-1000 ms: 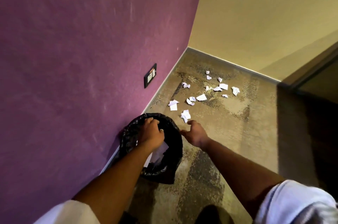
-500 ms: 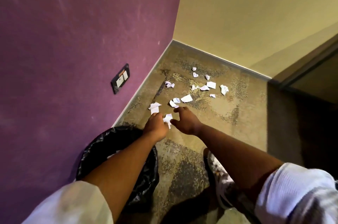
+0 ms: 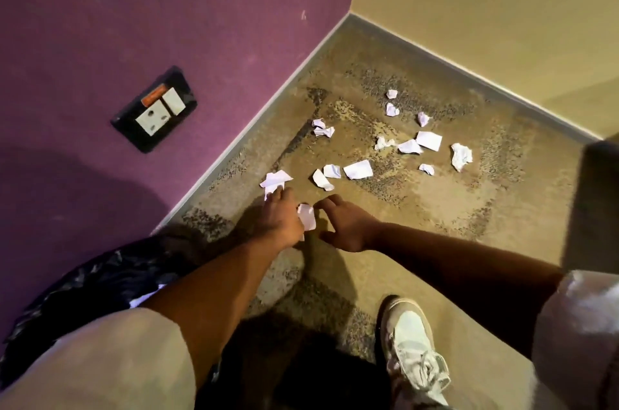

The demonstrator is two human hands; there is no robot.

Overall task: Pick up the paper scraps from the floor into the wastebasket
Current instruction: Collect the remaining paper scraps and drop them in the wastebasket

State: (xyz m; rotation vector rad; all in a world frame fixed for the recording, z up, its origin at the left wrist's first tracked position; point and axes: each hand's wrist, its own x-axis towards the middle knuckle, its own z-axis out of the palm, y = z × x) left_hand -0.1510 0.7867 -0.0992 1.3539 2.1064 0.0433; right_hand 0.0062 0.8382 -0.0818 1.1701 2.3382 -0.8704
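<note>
Several white paper scraps [image 3: 358,169] lie scattered on the brown patterned carpet toward the room's corner. One crumpled scrap [image 3: 306,216] sits between my two hands, against the thumb side of my left hand [image 3: 279,218]. That hand is palm down, its fingertips touching a folded scrap [image 3: 275,179] near the wall. My right hand [image 3: 345,225] hovers just right of the crumpled scrap, fingers curled apart and holding nothing. The wastebasket [image 3: 100,282], lined with a black bag, stands at the lower left by the purple wall, partly hidden by my left arm.
A socket plate [image 3: 155,110] is set low in the purple wall. The yellow wall closes the corner behind the scraps. My white shoe [image 3: 412,352] stands on the carpet at the bottom. A dark piece of furniture [image 3: 599,208] edges in at the right.
My left hand has left the wastebasket and both hands have moved forward and down to the nearest scraps. The view has dropped lower, with the wastebasket now behind my left arm.
</note>
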